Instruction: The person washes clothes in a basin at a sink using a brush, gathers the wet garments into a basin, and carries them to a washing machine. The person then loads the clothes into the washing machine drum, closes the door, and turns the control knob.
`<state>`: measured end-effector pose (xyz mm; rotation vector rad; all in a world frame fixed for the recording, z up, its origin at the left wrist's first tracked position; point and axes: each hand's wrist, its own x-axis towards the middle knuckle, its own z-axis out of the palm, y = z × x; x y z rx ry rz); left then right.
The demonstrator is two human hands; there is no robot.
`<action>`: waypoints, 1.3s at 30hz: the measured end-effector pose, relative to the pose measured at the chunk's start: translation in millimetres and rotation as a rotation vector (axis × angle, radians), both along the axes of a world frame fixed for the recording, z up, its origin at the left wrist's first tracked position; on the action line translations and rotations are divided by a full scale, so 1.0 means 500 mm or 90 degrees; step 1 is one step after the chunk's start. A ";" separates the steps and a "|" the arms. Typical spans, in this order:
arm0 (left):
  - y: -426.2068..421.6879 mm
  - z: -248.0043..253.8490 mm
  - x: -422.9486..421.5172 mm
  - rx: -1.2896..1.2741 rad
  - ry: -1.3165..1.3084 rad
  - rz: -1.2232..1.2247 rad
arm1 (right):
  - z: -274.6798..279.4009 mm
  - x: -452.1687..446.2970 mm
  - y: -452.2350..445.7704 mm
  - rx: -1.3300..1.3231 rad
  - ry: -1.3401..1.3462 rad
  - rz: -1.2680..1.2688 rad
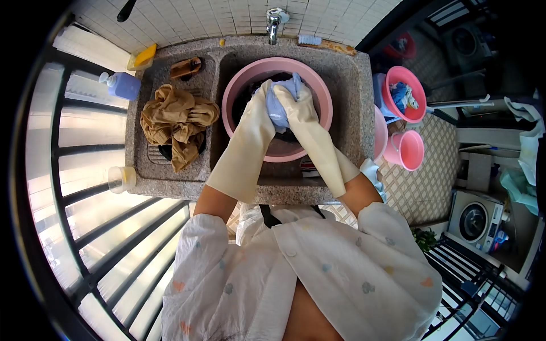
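Cream rubber gloves cover both hands and much of the forearms. We see the left hand [261,102] and the right hand [296,102] side by side, fingers closed around a light blue cloth [277,113] bunched between them. The cloth is above and partly within a pink basin [326,105]; how far its lower end reaches in, we cannot tell. Dark fabric [242,105] lies in the basin, around and beneath the gloved hands.

We note that the basin sits in the right-hand bowl of a speckled stone sink [350,113], below a metal faucet [274,24]. A striped piece of fabric [309,167] shows at the basin's near edge. On the ribbed section to the left, a crumpled brown garment [176,122] lies in a heap, a brown wooden object [185,69] just behind it.

Along the left side we record a blue pump bottle [125,85], a yellow sponge [146,55] in a small dish, and a clear cup [120,179] near the front corner. A brush with pale bristles [310,40] rests on the back ledge. Right of the sink we count a pink tub [420,94] holding blue and white fabric, a pink bucket [410,150] on the patterned floor and, farther off, a front-loading washing machine [473,221].
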<state>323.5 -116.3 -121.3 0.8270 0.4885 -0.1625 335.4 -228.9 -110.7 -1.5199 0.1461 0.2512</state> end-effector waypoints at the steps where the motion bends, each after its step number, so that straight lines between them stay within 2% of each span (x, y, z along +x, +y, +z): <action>1: 0.000 -0.003 0.009 -0.035 0.039 0.000 | -0.011 0.005 -0.001 -0.091 -0.076 0.008; 2: -0.001 0.000 0.017 -0.069 0.077 0.000 | -0.006 0.007 0.001 -0.181 -0.152 0.015; 3: -0.002 0.003 0.023 -0.103 0.116 -0.002 | -0.001 0.004 -0.001 -0.180 -0.151 0.015; 5: -0.007 0.006 0.031 -0.172 0.194 -0.007 | 0.021 0.003 -0.011 -0.276 -0.286 0.067; 6: -0.010 0.003 0.032 -0.173 0.196 -0.008 | 0.036 0.008 -0.016 -0.277 -0.285 0.066; 8: -0.015 -0.008 0.028 -0.246 0.058 -0.042 | 0.063 0.022 -0.030 -0.276 -0.418 0.205; 9: -0.015 -0.038 0.034 -0.247 0.062 -0.045 | 0.066 0.035 -0.041 -0.277 -0.413 0.203; 11: -0.016 -0.071 0.061 -0.236 0.118 -0.088 | 0.087 0.067 -0.056 -0.257 -0.462 0.436; 12: -0.018 -0.078 0.062 -0.235 0.122 -0.091 | 0.101 0.063 -0.056 -0.264 -0.542 0.381; 13: -0.022 -0.047 0.062 -0.189 0.096 -0.106 | 0.112 0.065 -0.061 -0.264 -0.538 0.377; 15: -0.030 -0.011 0.067 -0.105 0.044 -0.136 | 0.122 0.071 -0.083 -0.343 -0.561 0.403; 16: -0.031 -0.007 0.073 -0.066 0.018 -0.147 | 0.114 0.092 -0.097 -0.338 -0.514 0.491; 17: -0.029 -0.013 0.078 -0.033 -0.004 -0.153 | 0.125 0.095 -0.120 -0.478 -0.520 0.453; 18: -0.034 0.077 0.062 0.090 0.019 -0.218 | 0.101 0.110 -0.145 -0.447 -0.417 0.384; 19: -0.036 0.108 0.079 0.123 0.042 -0.281 | 0.066 0.126 -0.175 -0.414 -0.316 0.314; 20: -0.039 0.104 0.093 0.190 0.047 -0.279 | 0.045 0.132 -0.216 -0.271 -0.226 0.231; 21: -0.043 0.093 0.111 0.255 0.050 -0.274 | 0.052 0.136 -0.248 -0.130 -0.137 0.149; 23: 0.006 0.034 0.144 0.160 -0.057 -0.316 | 0.092 0.110 -0.313 0.081 0.030 -0.052; 24: 0.004 0.042 0.151 0.211 -0.019 -0.298 | 0.117 0.101 -0.350 0.094 0.056 -0.125; 25: 0.017 0.008 0.156 0.256 -0.014 -0.259 | 0.137 0.092 -0.397 0.107 0.081 -0.201; 27: 0.032 -0.059 0.166 0.450 0.040 -0.222 | 0.165 0.074 -0.530 0.156 0.117 -0.208; 29: 0.054 -0.208 0.163 0.748 -0.014 -0.294 | 0.150 0.049 -0.640 0.105 0.085 -0.273; 30: 0.039 -0.254 0.151 0.776 -0.019 -0.323 | 0.131 0.037 -0.686 0.056 0.053 -0.327; 31: 0.003 -0.214 0.122 0.854 -0.088 -0.416 | 0.108 0.026 -0.722 0.007 0.021 -0.379; 32: -0.033 -0.220 0.104 0.951 -0.157 -0.491 | 0.083 0.014 -0.742 -0.043 -0.010 -0.430; 33: -0.076 -0.201 0.088 0.940 -0.194 -0.625 | 0.058 0.001 -0.751 -0.046 -0.008 -0.429; 34: -0.128 -0.168 0.056 1.006 -0.117 -0.737 | 0.032 -0.012 -0.757 -0.176 0.022 -0.386; 36: -0.147 -0.214 0.022 1.076 -0.112 -0.912 | -0.046 -0.030 -0.769 -0.306 0.050 -0.338; 37: -0.150 -0.229 0.018 1.125 -0.106 -0.993 | -0.099 -0.036 -0.775 -0.300 0.103 -0.333; 39: -0.134 -0.257 0.016 1.168 -0.104 -1.028 | -0.106 -0.030 -0.757 -0.296 0.161 -0.320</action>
